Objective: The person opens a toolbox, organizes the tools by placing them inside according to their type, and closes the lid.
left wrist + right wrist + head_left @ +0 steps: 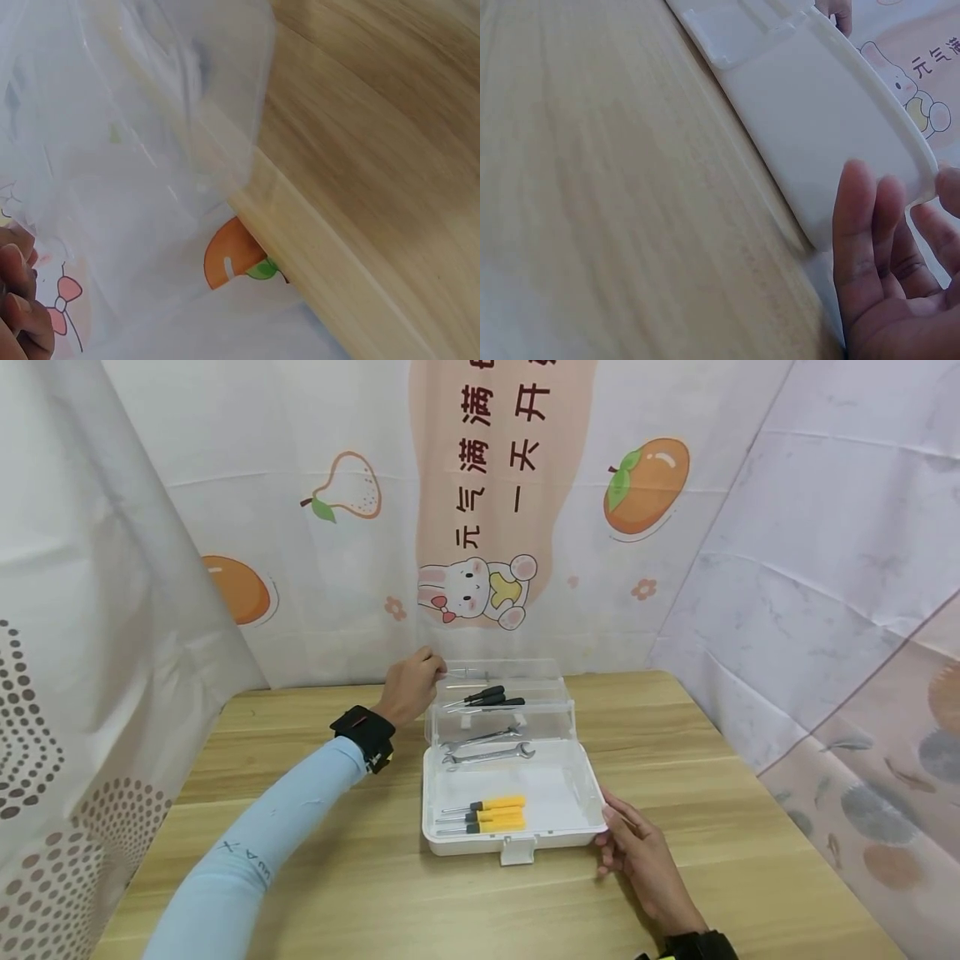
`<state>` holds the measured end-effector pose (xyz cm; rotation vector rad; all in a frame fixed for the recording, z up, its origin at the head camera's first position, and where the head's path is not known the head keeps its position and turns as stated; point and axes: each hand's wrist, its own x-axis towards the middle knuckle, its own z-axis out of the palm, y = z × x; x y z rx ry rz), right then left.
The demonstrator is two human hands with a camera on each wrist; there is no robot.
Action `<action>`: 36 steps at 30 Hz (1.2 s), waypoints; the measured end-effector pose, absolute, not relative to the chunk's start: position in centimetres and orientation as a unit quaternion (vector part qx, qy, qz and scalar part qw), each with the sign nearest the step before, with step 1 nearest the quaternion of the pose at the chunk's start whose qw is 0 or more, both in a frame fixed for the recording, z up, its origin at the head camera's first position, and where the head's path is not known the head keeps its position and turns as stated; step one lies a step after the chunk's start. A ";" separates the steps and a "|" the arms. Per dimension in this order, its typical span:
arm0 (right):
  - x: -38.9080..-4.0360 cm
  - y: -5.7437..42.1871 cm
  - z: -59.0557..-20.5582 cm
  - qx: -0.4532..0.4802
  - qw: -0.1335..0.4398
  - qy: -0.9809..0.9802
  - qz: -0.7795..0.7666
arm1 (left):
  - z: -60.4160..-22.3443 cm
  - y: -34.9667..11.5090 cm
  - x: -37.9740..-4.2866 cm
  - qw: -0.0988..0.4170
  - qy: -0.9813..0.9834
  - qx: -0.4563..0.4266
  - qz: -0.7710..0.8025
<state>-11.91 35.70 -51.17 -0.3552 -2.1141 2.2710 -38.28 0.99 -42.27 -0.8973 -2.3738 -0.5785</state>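
Note:
A white plastic toolbox lies opened on the table, its clear lid tilted up at the back. Inside the base, yellow-handled screwdrivers rest near the front and a wrench lies toward the back. Another wrench and black-handled screwdrivers show at the lid, some partly seen through clear plastic. My left hand pinches the lid's upper left corner. At the base's front right corner, my right hand grips the rim between thumb and fingers.
A wooden table bears the box. White latch hangs at the box front. A printed curtain stands right behind the table's back edge, with more cloth at both sides.

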 end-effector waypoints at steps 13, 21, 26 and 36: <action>-12.0 35.6 -51.1 -0.114 0.009 -0.676 0.728 | -40.8 1.5 -38.3 0.164 -0.911 -0.303 -0.226; -11.8 35.5 -50.9 -0.120 0.007 -0.681 0.722 | -41.7 -0.1 -38.2 0.183 -0.890 -0.305 -0.285; -11.9 35.6 -50.9 -0.121 0.004 -0.682 0.721 | -42.9 -2.1 -37.8 0.162 -0.901 -0.256 -0.311; -12.1 35.7 -50.8 -0.115 -0.001 -0.685 0.719 | -46.6 -4.1 -37.3 -0.135 -0.893 -0.185 -0.388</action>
